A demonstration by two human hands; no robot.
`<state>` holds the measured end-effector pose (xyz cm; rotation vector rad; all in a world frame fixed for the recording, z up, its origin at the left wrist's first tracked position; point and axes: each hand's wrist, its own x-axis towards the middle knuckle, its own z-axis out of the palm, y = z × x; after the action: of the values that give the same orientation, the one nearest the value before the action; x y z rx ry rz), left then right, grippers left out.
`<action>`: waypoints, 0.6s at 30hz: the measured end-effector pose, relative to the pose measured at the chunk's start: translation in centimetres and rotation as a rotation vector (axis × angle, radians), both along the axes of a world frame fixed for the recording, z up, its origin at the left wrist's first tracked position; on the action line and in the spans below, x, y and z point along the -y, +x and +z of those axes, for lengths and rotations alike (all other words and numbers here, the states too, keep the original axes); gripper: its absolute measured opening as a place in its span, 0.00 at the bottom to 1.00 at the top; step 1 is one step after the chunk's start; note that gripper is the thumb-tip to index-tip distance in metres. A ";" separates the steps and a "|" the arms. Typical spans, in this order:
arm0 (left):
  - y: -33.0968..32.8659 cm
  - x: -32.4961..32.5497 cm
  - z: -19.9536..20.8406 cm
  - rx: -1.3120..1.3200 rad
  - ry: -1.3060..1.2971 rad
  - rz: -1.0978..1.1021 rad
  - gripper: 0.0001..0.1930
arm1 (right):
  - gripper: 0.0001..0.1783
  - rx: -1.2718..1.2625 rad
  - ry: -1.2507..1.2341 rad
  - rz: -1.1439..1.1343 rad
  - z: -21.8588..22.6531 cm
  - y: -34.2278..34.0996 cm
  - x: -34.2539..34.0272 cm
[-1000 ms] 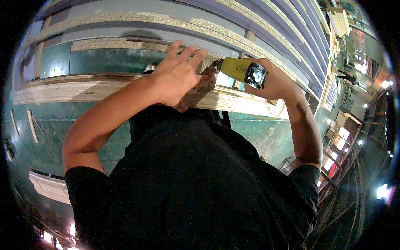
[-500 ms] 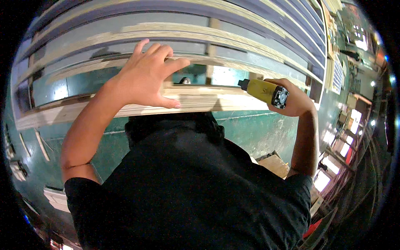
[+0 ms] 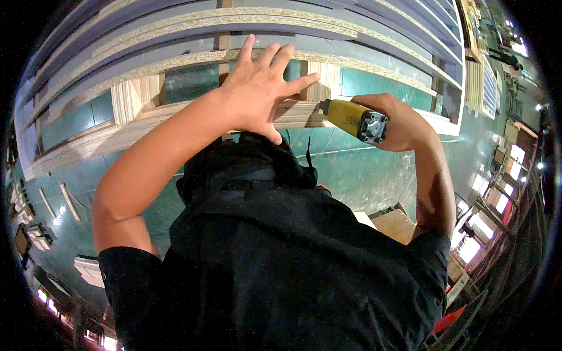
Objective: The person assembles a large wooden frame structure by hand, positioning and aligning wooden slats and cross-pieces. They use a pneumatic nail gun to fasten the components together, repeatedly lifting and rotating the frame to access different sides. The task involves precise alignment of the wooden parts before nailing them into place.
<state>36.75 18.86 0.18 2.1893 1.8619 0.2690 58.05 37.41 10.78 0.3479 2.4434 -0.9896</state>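
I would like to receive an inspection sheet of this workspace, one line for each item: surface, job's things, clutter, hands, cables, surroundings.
Surface: green floor, seen around and between the parts of the slatted frame.
Job's things: the frame with its pale front rail; yellow tool, black nose toward the rail, contact unclear.
Clutter: loose pale strips on the floor at left; brown panel at lower right.
Hands: left hand spread over the rail, pressure unclear; right hand gripping the tool.
Cables: none clearly identifiable.
Surroundings: distant person at upper right; bright openings at right.
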 end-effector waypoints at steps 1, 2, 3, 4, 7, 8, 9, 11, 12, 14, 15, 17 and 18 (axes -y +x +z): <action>0.3 -0.1 -0.5 0.009 0.009 0.008 0.65 | 0.25 0.015 -0.005 -0.008 0.0 0.1 -0.1; 0.3 -0.2 -1.1 0.018 0.017 0.015 0.64 | 0.25 0.030 -0.010 -0.017 -0.1 0.1 -0.1; 0.4 -0.2 -1.3 0.027 0.025 0.024 0.64 | 0.24 0.018 -0.032 -0.007 -0.3 0.0 -0.2; 0.5 -0.1 -1.4 0.035 0.060 0.028 0.63 | 0.24 0.005 -0.055 0.003 -0.5 0.0 -0.2; 0.8 -0.4 -0.8 0.027 0.020 0.028 0.61 | 0.23 -0.011 -0.082 0.027 -0.7 -0.6 0.1; 0.8 -0.4 -0.9 0.027 0.029 0.036 0.60 | 0.23 -0.013 -0.084 0.034 -0.6 -0.8 0.2; 0.8 -0.2 -1.1 0.024 0.041 0.045 0.60 | 0.23 -0.018 -0.069 0.040 -0.7 -0.9 0.3; 0.8 -0.1 -1.1 0.028 0.052 0.058 0.59 | 0.22 -0.029 -0.041 0.053 -1.0 -1.0 0.3; 0.8 -0.1 -1.1 0.037 0.050 0.060 0.59 | 0.22 -0.028 -0.046 0.050 -1.0 -0.9 0.3; 0.9 -0.2 -1.0 0.050 0.041 0.060 0.59 | 0.22 -0.027 -0.057 0.043 -0.9 -0.9 0.4; 0.8 -0.1 -0.9 0.052 0.032 0.059 0.58 | 0.23 -0.020 -0.059 0.034 -0.9 -1.0 0.4; 0.8 -0.2 -0.7 0.045 0.015 0.062 0.58 | 0.23 -0.006 -0.063 0.014 -0.7 -1.1 0.6; 0.9 -0.2 -0.7 0.036 0.005 0.067 0.58 | 0.23 -0.025 -0.043 0.016 -0.7 -1.1 0.7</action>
<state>37.67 19.05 -0.54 2.1131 1.9200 0.3238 56.98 36.74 10.13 0.3021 2.4399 -1.0437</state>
